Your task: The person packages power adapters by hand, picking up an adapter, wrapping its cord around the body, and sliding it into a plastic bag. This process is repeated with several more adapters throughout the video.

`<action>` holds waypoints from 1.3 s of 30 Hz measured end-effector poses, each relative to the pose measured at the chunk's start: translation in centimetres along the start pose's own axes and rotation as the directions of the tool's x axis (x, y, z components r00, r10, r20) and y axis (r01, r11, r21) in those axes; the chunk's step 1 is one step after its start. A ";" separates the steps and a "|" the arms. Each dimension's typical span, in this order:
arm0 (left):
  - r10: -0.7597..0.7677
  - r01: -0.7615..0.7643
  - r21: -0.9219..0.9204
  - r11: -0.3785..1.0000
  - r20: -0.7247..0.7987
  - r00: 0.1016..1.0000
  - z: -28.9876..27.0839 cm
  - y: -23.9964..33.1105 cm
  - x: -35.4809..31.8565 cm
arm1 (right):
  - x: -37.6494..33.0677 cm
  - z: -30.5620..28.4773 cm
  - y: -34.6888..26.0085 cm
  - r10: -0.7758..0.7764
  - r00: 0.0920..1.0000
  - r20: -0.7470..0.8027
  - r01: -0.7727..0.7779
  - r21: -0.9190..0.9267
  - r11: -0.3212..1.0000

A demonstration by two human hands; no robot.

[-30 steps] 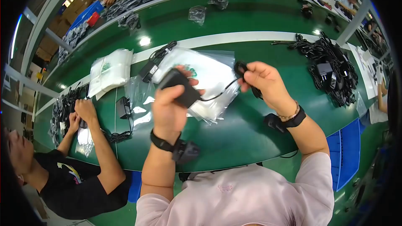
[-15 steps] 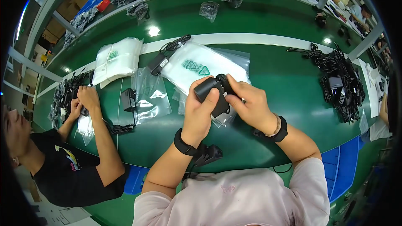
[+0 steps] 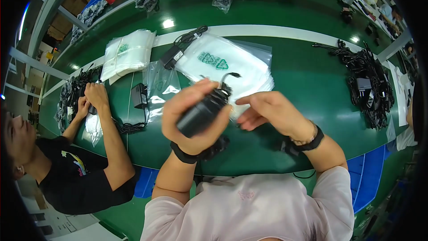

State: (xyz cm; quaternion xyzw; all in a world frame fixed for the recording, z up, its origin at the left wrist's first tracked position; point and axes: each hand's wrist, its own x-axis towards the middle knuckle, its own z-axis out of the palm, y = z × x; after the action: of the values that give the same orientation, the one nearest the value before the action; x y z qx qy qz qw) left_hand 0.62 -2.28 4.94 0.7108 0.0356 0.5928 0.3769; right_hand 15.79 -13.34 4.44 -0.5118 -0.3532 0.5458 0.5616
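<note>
My left hand (image 3: 171, 115) is closed around a black power adapter (image 3: 200, 115), tilted up toward the right, with its coiled cable at the upper end and the cable's plug (image 3: 235, 75) sticking out. Just right of it, my right hand (image 3: 281, 117) hovers with its fingers stretched out and holds nothing. Beyond both hands lies a stack of clear plastic bags (image 3: 223, 53) with green printed marks. Another black adapter (image 3: 171, 57) with a bundled cable rests on the stack's left edge.
A tangled pile of black cabled adapters (image 3: 368, 91) lies at the right. At the left are banded bags (image 3: 127, 56), a loose adapter (image 3: 139, 95) and a co-worker (image 3: 84, 169) handling small items. Blue bins (image 3: 368, 176) sit below the green table's edge.
My right hand has let go of the adapter and moved right, its fingers opening. My left hand has shifted left with the adapter and turned it.
</note>
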 end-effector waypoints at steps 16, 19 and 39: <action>-0.762 0.676 -0.502 0.539 0.052 0.646 3.4 -0.3 -2.7 | 1.2 0.1 2.2 -0.141 0.989 -0.052 0.148 0.158 0.976; -0.773 0.700 -0.424 0.574 0.000 0.634 3.7 -0.1 -2.8 | 0.9 1.6 3.3 -0.257 0.965 -0.053 0.262 0.150 0.953; -0.478 0.008 0.725 0.689 0.447 0.756 6.4 -5.4 -1.1 | -2.4 -8.6 -7.4 -0.628 0.672 -0.393 0.669 -0.043 0.742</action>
State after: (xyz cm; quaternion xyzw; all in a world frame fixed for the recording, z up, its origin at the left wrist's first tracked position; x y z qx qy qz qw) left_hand 8.00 -2.17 0.83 0.9357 0.2288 0.2174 0.1578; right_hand 25.53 -16.46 10.00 -0.4187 -0.3661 0.2173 0.8021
